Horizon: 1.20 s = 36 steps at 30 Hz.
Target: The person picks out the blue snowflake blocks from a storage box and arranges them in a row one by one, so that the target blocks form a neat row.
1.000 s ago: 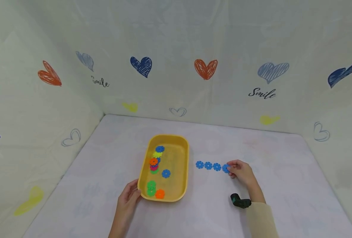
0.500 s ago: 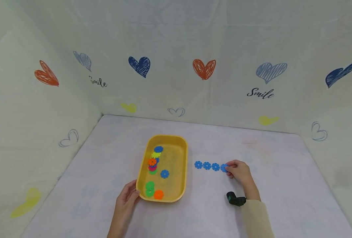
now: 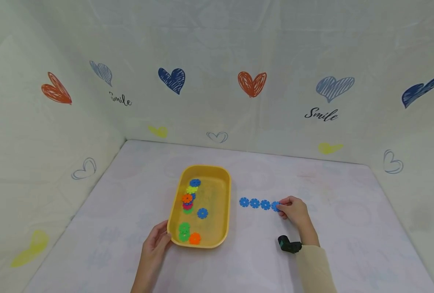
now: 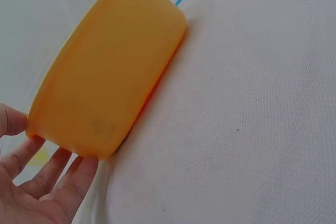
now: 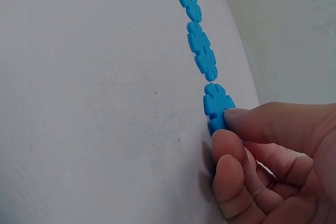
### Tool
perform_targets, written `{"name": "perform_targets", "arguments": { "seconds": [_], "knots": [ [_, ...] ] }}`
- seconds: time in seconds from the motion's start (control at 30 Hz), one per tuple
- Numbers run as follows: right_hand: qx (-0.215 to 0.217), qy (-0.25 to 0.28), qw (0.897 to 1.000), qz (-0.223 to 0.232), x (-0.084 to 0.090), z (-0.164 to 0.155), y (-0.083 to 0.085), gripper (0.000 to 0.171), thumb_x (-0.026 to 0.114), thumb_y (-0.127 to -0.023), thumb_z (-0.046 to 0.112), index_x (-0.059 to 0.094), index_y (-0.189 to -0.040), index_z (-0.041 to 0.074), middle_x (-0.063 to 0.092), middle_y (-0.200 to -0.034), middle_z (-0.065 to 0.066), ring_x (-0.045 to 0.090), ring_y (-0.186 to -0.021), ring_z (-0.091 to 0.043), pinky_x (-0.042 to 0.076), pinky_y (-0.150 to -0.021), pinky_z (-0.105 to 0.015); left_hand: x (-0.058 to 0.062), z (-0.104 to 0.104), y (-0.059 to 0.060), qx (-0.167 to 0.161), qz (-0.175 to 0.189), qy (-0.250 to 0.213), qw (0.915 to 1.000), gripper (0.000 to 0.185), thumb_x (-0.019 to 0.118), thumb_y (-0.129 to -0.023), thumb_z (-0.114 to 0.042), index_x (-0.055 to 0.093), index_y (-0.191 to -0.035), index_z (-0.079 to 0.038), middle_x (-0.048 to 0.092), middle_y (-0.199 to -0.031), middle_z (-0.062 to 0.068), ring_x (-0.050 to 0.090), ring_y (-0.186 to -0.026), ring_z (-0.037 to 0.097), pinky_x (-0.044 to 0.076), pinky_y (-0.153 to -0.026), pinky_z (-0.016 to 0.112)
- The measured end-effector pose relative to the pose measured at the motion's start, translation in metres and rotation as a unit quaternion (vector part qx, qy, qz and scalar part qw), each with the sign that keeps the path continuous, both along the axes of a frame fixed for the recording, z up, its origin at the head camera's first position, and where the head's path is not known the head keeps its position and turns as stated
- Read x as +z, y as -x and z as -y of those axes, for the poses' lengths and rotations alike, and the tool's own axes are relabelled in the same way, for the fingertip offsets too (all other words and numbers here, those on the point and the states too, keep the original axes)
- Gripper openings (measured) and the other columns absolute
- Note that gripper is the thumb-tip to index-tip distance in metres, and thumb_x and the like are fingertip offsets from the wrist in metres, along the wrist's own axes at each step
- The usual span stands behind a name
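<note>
- Two hands are seen at work on a white table (image 3: 129, 195); at the left, the left hand (image 3: 154, 246) is laid with nearly straight, relaxed fingers against the near left corner of a yellow tray (image 3: 226, 211), and nothing is gripped by it.
- In the left wrist view, the fingers (image 4: 58, 174) are seen touching the tray's outer wall (image 4: 105, 77) just under the rim, so the tray is steadied rather than held.
- Inside the tray, a loose lot of coloured flower discs (image 3: 187, 199) is kept: blue, yellow, orange, red and green ones, with one blue disc (image 3: 202, 213) lying apart.
- To the right of the tray, four blue discs (image 3: 254, 203) are laid in a straight row on the table.
- The last disc (image 5: 218, 106), at the right end of that row, is pinched between thumb and curled fingers of the right hand (image 3: 294, 211).
- This step is judged best done by lowering the pinched disc flat, in line with its neighbours and just beside the third one, with care that the others are not nudged.
- A dark wrist camera (image 3: 288, 245) is worn below the right hand, above a beige sleeve (image 3: 314, 268).
- On the back wall, "Smile" (image 3: 321, 114) is written in script twice, among drawn hearts (image 3: 251, 84).
</note>
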State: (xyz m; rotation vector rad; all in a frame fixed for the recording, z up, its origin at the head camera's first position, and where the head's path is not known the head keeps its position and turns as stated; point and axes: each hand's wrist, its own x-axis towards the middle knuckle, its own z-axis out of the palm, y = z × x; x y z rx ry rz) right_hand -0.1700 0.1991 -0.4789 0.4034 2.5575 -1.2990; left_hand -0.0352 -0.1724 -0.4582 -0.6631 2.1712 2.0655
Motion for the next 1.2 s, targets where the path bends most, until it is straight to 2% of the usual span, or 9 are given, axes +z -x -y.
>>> {"name": "perform_targets", "arguments": {
  "seconds": [0.43, 0.93, 1.2],
  "knots": [
    [-0.005, -0.010, 1.000, 0.000, 0.0064, 0.0044, -0.0028, 0.018, 0.060, -0.087, 0.008, 0.055, -0.097, -0.006, 0.060, -0.075, -0.011, 0.055, -0.059, -0.012, 0.050, -0.053, -0.020, -0.0019, 0.0019, -0.0002, -0.003, -0.011, -0.013, 0.9999, 0.042, 0.051, -0.095, -0.019, 0.042, -0.134, -0.007, 0.047, -0.135, 0.013, 0.055, -0.107, 0.003, 0.050, -0.090, 0.018],
    [-0.010, -0.019, 1.000, 0.022, 0.0083, 0.0074, -0.0012, 0.019, 0.059, -0.089, 0.011, 0.055, -0.101, -0.004, 0.058, -0.074, -0.009, 0.053, -0.060, -0.013, 0.050, -0.055, -0.020, -0.0023, 0.0016, -0.0004, -0.003, -0.017, -0.011, 0.9998, 0.041, 0.050, -0.095, -0.015, 0.042, -0.134, -0.006, 0.047, -0.134, 0.015, 0.056, -0.105, 0.002, 0.050, -0.089, 0.018],
    [-0.009, -0.021, 0.999, 0.026, 0.0078, 0.0074, -0.0012, 0.019, 0.058, -0.089, 0.011, 0.055, -0.101, -0.004, 0.058, -0.074, -0.010, 0.053, -0.060, -0.013, 0.049, -0.055, -0.020, -0.0019, 0.0020, 0.0004, -0.003, -0.006, -0.007, 1.0000, 0.040, 0.048, -0.096, -0.014, 0.042, -0.135, -0.008, 0.047, -0.135, 0.013, 0.055, -0.108, 0.006, 0.050, -0.090, 0.019]
  ]
}}
